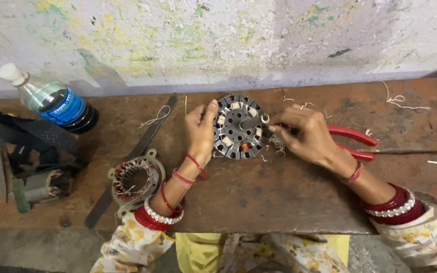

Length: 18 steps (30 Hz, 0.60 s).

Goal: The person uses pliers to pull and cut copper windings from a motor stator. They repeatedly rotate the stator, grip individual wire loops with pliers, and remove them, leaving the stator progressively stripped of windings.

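Two hands work at a round metal motor core (239, 126) on the brown worktop (279, 192). The left hand (201, 132) grips its left edge to keep it from moving. The right hand (307, 135) is closed on red-handled pliers (355, 141), whose tip meets the core's right side. A second wound core (135, 179) and a water bottle (51, 100) sit well off to the left.
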Motion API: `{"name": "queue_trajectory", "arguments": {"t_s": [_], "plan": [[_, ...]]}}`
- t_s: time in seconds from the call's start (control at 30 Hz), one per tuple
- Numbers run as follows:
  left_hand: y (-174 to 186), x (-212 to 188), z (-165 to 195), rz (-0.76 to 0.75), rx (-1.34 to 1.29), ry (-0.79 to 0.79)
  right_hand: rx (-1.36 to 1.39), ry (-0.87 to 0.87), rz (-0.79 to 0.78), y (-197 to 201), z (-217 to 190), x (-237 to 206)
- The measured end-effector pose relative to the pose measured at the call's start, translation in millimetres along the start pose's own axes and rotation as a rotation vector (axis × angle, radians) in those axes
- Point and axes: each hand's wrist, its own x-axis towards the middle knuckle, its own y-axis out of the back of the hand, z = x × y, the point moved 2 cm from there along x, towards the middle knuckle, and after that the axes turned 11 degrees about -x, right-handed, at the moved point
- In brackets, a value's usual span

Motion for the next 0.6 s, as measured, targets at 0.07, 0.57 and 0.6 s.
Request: {"name": "queue_trajectory", "arguments": {"t_s": [0.07, 0.57, 0.6], "plan": [[3.1, 5.4, -15.3, 0.044, -0.095, 0.104, -0.022, -0.003, -0.027, 3.1, -6.2, -0.2], [6.0, 5.5, -29.9, -0.068, -0.116, 0.341, -0.095, -0.028, -0.177, -1.7, -19.2, 5.2], [5.5, 5.0, -27.8, -0.077, -0.082, 0.328, -0.106, -0.042, -0.18, -3.0, -17.0, 3.8]]}}
